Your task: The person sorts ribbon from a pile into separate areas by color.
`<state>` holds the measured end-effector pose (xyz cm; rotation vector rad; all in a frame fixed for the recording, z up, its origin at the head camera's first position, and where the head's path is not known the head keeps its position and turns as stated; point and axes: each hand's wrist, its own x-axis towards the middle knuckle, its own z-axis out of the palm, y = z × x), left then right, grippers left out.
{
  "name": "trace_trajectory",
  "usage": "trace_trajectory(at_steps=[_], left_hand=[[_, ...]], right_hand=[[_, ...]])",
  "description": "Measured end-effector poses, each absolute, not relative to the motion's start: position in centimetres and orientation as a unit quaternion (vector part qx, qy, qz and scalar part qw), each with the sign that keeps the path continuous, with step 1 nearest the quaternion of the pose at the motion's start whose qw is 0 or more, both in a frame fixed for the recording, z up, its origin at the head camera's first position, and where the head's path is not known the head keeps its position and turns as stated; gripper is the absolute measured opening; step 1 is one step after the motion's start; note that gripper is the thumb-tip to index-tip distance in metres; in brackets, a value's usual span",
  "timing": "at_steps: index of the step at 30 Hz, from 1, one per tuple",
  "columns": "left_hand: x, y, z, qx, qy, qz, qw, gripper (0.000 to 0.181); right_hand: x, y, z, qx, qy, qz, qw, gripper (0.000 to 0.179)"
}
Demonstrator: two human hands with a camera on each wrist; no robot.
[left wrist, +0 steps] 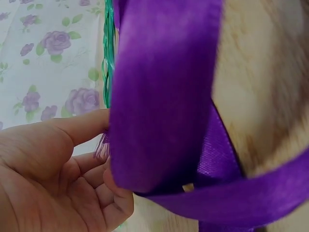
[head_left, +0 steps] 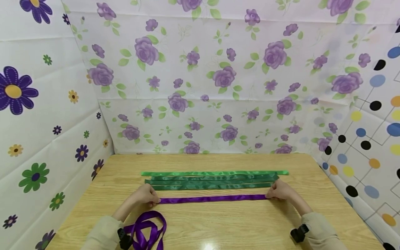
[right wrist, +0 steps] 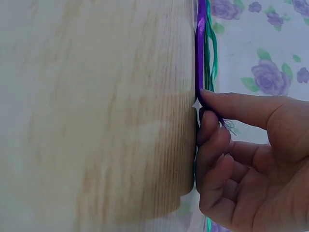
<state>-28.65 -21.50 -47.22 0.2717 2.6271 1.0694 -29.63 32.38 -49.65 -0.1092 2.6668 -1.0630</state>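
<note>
A purple ribbon strip (head_left: 212, 199) lies stretched straight from side to side across the table. My left hand (head_left: 146, 193) pinches its left end between thumb and fingers. At the other end, my right hand (head_left: 279, 190) pinches the strip too; frayed threads poke out past the thumb in the right wrist view. Just beyond it lie several dark green ribbons (head_left: 212, 187), side by side, with a bright green ribbon (head_left: 215, 173) behind them. In the left wrist view, a loose purple ribbon (left wrist: 164, 96) hides part of the left fingertips.
More purple ribbon (head_left: 141, 240) lies in loose loops beside my left forearm. The wooden table (head_left: 237, 225) meets a floral cloth wall (head_left: 200, 121) at the back, with patterned cloths at both sides. A black camera (head_left: 299, 233) sits on the right wrist.
</note>
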Motion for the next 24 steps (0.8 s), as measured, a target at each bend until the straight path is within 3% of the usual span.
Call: trace_trajectory(at_steps=[12,21,24], left_hand=[[-28.7,-21.5,-47.4,0.082,0.924,0.348,0.138,0.019],[-28.8,-22.1,-47.5,0.025,0.939,0.319,0.125,0.025],[-28.7,-22.7,-47.5,0.041,0.933,0.330,0.134,0.022]], right_hand=[[-29.3,33.0,-49.6,-0.008,0.928,-0.347,0.131,0.015],[-29.1,34.5,-49.5,-0.012,0.937,-0.332,0.112,0.038],[-29.0,35.0,-49.6,-0.011,0.930,-0.348,0.122,0.034]])
